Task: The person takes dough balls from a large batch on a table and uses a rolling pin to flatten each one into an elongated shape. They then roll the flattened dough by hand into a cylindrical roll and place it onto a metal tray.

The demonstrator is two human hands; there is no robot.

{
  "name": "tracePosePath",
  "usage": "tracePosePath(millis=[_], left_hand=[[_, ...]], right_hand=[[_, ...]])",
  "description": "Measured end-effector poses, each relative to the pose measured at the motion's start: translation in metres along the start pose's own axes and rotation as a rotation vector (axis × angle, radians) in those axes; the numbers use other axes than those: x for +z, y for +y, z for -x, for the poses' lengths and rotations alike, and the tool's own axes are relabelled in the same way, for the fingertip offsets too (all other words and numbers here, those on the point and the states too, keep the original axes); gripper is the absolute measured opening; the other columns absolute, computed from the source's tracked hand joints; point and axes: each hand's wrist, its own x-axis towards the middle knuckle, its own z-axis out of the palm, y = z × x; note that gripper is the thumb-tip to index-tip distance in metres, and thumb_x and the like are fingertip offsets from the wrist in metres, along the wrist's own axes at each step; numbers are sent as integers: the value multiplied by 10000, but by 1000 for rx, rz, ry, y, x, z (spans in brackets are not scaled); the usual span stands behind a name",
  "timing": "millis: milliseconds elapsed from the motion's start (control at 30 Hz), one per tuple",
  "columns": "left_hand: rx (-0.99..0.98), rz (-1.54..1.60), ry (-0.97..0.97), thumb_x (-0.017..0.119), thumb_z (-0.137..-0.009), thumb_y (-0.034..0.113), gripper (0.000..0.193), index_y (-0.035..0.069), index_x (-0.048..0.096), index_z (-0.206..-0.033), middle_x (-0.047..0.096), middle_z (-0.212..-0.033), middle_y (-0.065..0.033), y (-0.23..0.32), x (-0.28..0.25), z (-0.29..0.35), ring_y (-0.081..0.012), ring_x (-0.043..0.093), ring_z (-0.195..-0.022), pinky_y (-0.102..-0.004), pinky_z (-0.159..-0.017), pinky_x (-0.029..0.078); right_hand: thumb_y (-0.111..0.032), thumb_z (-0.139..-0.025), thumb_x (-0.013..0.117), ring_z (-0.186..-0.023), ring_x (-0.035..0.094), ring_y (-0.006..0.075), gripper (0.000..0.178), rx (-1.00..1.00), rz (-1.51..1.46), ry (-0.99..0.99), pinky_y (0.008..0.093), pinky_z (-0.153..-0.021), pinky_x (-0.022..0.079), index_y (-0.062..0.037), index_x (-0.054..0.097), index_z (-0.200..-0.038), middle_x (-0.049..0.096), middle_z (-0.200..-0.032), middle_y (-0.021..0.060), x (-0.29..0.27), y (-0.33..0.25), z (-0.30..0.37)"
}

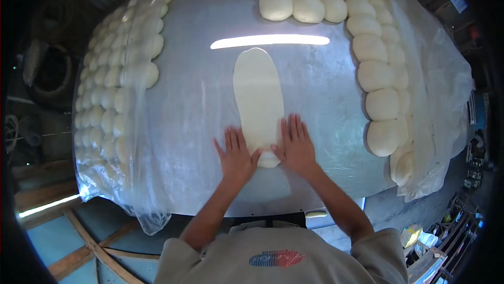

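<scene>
A long flat oval of dough (pixel 258 92) lies lengthwise down the middle of the metal tabletop (pixel 194 100). Its near end is folded or rolled over into a short, thicker lip. At that end, my left hand (pixel 237 155) rests on the left side, fingers spread and pointing away, its thumb touching the dough. Opposite it, my right hand (pixel 296 145) lies along the right edge with fingers stretched forward and its thumb on the fold. Neither hand grips anything.
Rows of round dough balls (pixel 107 76) sit on the left under clear plastic sheeting (pixel 139 142). More dough balls (pixel 383 105) line the right side and the far edge, with another plastic sheet (pixel 433 90) beside them. Cluttered shelving (pixel 451 226) stands beyond the near right corner.
</scene>
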Motion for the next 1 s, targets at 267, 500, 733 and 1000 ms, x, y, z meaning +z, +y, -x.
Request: tracePosePath(millis=[267,500,733,1000], left_hand=[[213,84,103,542,-900,425,760,-81,264,-1393,267,-1459,-267,4,54,154,-457,223,-1359,-666,-1064,131],[266,137,62,542,-892,450,820,-99,210,-1402,173,-1481,-312,-16,56,183,-492,113,-1387,-714,-1046,2],[-51,292,196,476,-924,420,779,-60,168,-1454,159,-1520,-271,-44,32,97,-402,117,-1429,-668,-1076,-6],[-1,232,285,382,-982,377,625,-30,255,-1440,258,-1517,-179,-48,6,-87,-313,197,-1425,-602,-1121,53]], right_hand=[[-328,-898,535,-1303,408,374,527,-17,-126,75,505,-1040,345,24,486,-1287,410,-1407,241,7,-33,141],[-256,-828,641,-1252,466,330,433,-85,-95,97,512,-1020,363,-18,553,-1179,512,-1318,156,6,-34,158],[-195,-795,684,-1085,547,348,362,309,-132,335,522,-941,408,-24,573,-1093,611,-1079,150,-3,45,148],[-169,-826,650,-1194,465,387,363,348,171,508,525,-965,390,-24,558,-1145,503,-1266,196,-20,104,88]])
